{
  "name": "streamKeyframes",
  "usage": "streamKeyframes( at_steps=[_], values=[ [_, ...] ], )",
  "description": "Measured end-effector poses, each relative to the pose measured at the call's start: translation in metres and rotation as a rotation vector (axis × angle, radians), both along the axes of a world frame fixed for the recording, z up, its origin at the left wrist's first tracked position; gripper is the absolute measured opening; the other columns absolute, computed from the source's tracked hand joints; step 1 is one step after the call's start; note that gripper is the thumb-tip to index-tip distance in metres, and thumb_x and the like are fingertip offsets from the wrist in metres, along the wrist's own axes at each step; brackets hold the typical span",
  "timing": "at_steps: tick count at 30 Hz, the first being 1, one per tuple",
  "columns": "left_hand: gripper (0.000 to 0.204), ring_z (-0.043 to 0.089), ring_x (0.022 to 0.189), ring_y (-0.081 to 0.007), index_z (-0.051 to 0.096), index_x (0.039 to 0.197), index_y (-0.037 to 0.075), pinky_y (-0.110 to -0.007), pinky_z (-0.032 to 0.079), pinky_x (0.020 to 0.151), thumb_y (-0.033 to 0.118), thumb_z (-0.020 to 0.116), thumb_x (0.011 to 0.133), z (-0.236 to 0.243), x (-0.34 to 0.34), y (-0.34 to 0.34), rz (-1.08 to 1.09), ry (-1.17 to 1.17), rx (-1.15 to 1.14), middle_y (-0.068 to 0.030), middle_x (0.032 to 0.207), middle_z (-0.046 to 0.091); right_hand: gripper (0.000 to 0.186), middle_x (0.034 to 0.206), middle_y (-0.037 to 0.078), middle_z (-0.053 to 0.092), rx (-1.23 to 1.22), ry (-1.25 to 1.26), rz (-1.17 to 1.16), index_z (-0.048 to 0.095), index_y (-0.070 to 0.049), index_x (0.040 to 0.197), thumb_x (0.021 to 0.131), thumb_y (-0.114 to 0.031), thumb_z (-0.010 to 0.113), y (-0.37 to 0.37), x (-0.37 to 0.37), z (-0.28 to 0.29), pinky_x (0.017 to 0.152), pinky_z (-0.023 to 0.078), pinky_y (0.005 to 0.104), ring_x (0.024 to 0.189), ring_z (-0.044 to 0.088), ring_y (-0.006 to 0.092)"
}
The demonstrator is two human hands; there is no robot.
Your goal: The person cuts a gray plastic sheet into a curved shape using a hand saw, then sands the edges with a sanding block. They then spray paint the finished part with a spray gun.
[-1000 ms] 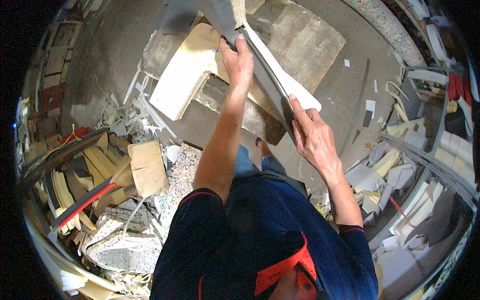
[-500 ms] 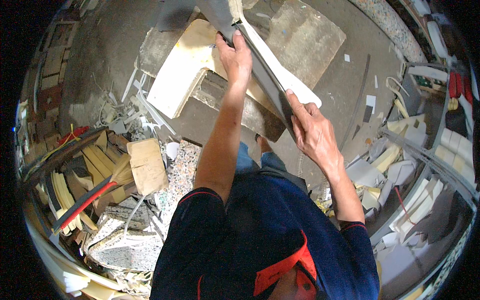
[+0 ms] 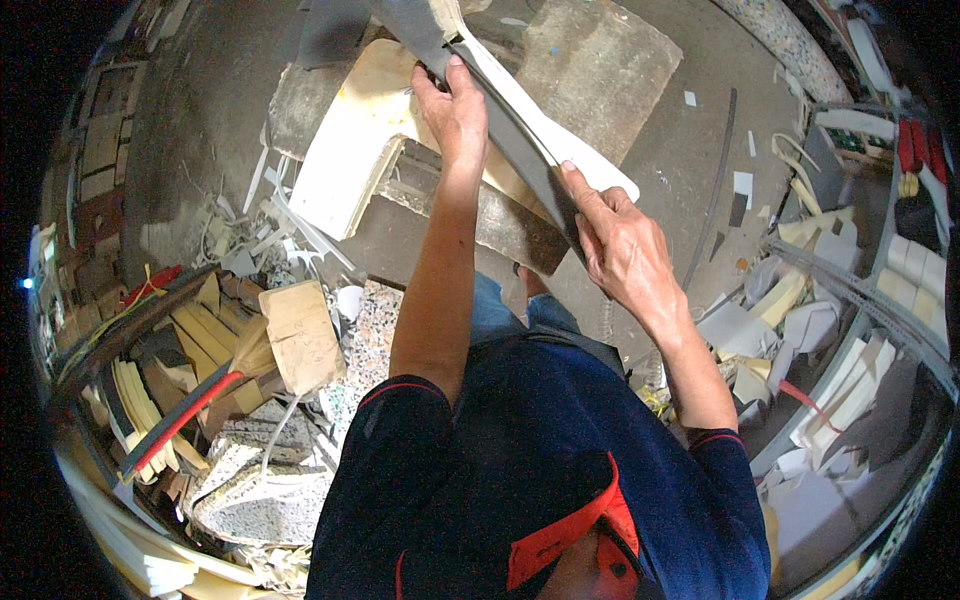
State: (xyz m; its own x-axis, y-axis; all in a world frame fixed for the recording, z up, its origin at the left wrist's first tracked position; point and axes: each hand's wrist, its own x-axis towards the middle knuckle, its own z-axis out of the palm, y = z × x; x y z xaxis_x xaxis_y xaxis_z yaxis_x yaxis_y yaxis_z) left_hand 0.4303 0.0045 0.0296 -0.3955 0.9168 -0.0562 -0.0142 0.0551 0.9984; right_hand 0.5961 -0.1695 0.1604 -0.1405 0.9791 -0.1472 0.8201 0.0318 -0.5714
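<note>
A long dark grey strip runs diagonally from the top centre along a white, pale-edged long piece. My left hand grips the strip near its upper part, thumb pressed beside a small dark notch. My right hand holds it lower down, index finger along the seam and other fingers curled beneath, partly hidden. Behind them lies an L-shaped cream foam piece, white where lit, resting on worn grey slabs.
Shelving with foam offcuts lines the right. At lower left are a cardboard piece, a red-and-grey tube, foam strips and speckled foam. Scraps litter the concrete floor. A speckled roll lies at upper right.
Both my hands and the grey strip with the white piece have shifted slightly up and leftward in view, while keeping their hold. The background has moved a little too.
</note>
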Motion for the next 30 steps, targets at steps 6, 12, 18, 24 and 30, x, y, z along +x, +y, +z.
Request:
streamKeyframes(
  at_steps=[6, 12, 18, 24, 30],
  values=[
    [0.067, 0.059, 0.113, -0.0319, 0.029, 0.147, -0.011, -0.04, 0.042, 0.102, 0.028, 0.057, 0.1, -0.001, 0.002, -0.001, 0.004, -0.059, 0.018, -0.0263, 0.123, 0.06, 0.056, 0.088, 0.019, 0.062, 0.021, -0.023, -0.002, 0.047, -0.019, 0.149, 0.095, -0.011, 0.059, 0.0, -0.001, -0.003, 0.064, 0.058, 0.0481, 0.071, 0.068, 0.0382],
    [0.066, 0.059, 0.113, -0.032, 0.031, 0.147, -0.009, -0.04, 0.042, 0.101, 0.028, 0.057, 0.099, 0.004, 0.002, -0.002, 0.018, -0.026, 0.014, -0.0268, 0.126, 0.059, 0.058, 0.089, 0.019, 0.062, 0.005, -0.06, 0.01, 0.046, -0.018, 0.149, 0.094, -0.01, 0.06, -0.003, -0.002, 0.0, 0.063, 0.058, 0.0477, 0.07, 0.068, 0.0379],
    [0.066, 0.058, 0.117, -0.0367, 0.032, 0.146, -0.009, -0.043, 0.041, 0.103, 0.032, 0.055, 0.099, 0.002, 0.002, -0.002, 0.028, 0.025, -0.015, -0.03, 0.128, 0.057, 0.059, 0.09, 0.02, 0.063, 0.009, -0.048, 0.004, 0.048, -0.016, 0.148, 0.092, -0.007, 0.061, -0.004, -0.004, 0.007, 0.063, 0.058, 0.0481, 0.07, 0.068, 0.038],
    [0.068, 0.053, 0.125, -0.0411, 0.032, 0.146, -0.01, -0.044, 0.038, 0.108, 0.038, 0.051, 0.102, 0.01, 0.001, -0.006, -0.013, 0.061, -0.029, -0.0327, 0.135, 0.052, 0.062, 0.083, 0.019, 0.06, 0.021, -0.031, 0.002, 0.048, -0.015, 0.148, 0.09, -0.002, 0.062, -0.01, -0.003, 0.008, 0.064, 0.054, 0.0477, 0.068, 0.064, 0.036],
    [0.057, 0.057, 0.116, -0.0313, 0.04, 0.142, -0.007, -0.04, 0.042, 0.102, 0.032, 0.051, 0.102, 0.022, 0.005, -0.007, 0.051, 0.112, -0.068, -0.025, 0.127, 0.058, 0.064, 0.078, 0.019, 0.058, 0.019, -0.016, -0.006, 0.047, -0.014, 0.149, 0.088, 0.002, 0.063, -0.019, -0.001, 0.008, 0.064, 0.051, 0.0473, 0.066, 0.061, 0.0352]
  ],
)
